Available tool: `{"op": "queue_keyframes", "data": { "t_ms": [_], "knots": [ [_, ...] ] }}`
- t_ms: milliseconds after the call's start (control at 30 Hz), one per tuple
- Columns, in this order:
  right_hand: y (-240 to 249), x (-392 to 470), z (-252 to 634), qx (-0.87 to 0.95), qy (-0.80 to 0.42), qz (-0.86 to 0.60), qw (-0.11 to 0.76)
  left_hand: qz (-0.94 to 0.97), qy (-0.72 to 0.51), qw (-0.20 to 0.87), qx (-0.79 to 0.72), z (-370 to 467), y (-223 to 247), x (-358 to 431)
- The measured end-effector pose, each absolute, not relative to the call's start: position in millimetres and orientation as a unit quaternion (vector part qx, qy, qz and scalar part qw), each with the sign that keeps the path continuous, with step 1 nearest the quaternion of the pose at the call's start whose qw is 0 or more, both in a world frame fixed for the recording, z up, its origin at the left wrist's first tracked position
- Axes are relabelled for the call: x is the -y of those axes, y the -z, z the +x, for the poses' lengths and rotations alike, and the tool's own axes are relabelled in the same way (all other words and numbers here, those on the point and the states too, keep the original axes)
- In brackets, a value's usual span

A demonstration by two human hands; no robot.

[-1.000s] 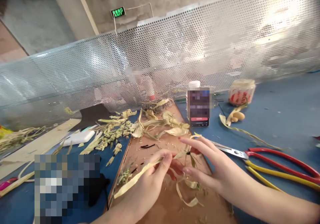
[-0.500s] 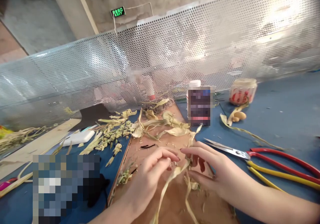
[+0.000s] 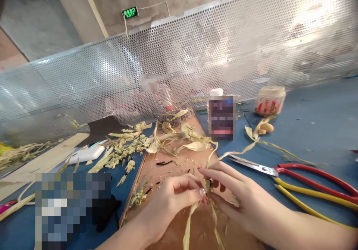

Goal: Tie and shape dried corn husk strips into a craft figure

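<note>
Dried pale leaf strips (image 3: 189, 224), like corn husk, meet in a small bunch (image 3: 207, 186) between my hands, above the brown board. My left hand (image 3: 175, 201) pinches the bunch from the left, thumb against fingers. On the other side, my right hand (image 3: 235, 188) curls its fingers around the bunch, thumb beneath; part of its grip is hidden. Two strip ends hang down toward me. Another strip (image 3: 237, 151) runs from above my right hand out to the right, over the scissors' tips.
Red-handled scissors (image 3: 265, 170) and a yellow-handled tool (image 3: 313, 193) lie at right. Behind them stand a jar (image 3: 270, 103) and a blurred white-capped container (image 3: 222, 117). Dried leaves (image 3: 192, 132) cover the board's far end. A perforated metal screen (image 3: 179, 52) rises behind.
My left hand has moved right and closed on the bunch. One strip now stretches out to the right above my right hand. The hanging ends have shifted right.
</note>
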State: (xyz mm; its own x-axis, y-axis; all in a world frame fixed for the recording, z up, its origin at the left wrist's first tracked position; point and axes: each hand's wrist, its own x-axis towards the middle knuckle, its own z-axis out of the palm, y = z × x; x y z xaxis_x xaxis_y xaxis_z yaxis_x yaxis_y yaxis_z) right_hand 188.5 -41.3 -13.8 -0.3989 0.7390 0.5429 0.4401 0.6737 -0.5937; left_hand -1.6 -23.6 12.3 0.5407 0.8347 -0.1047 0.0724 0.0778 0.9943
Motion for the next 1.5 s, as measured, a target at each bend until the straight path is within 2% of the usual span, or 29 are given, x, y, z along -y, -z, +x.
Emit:
{"op": "queue_keyframes", "data": {
  "t_ms": [267,533,800,933,1267,1500],
  "knots": [
    [2,46,189,0.79,-0.279,-0.363,0.408,0.553,-0.312,0.68,-0.368,1,-6,26],
    [0,48,184,0.741,-0.359,-0.406,0.397,0.636,-0.297,0.571,-0.425,3,-8,27],
    [10,47,182,0.681,-0.461,-0.376,0.427,0.631,-0.315,0.559,-0.435,3,-5,29],
    [18,45,184,0.654,-0.501,-0.387,0.415,0.637,-0.314,0.572,-0.411,2,-10,31],
    [13,47,183,0.752,-0.325,-0.409,0.403,0.583,-0.333,0.604,-0.43,3,0,29],
    [25,46,180,0.773,-0.273,-0.396,0.412,0.637,-0.301,0.53,-0.472,5,-4,30]
  ]
}}
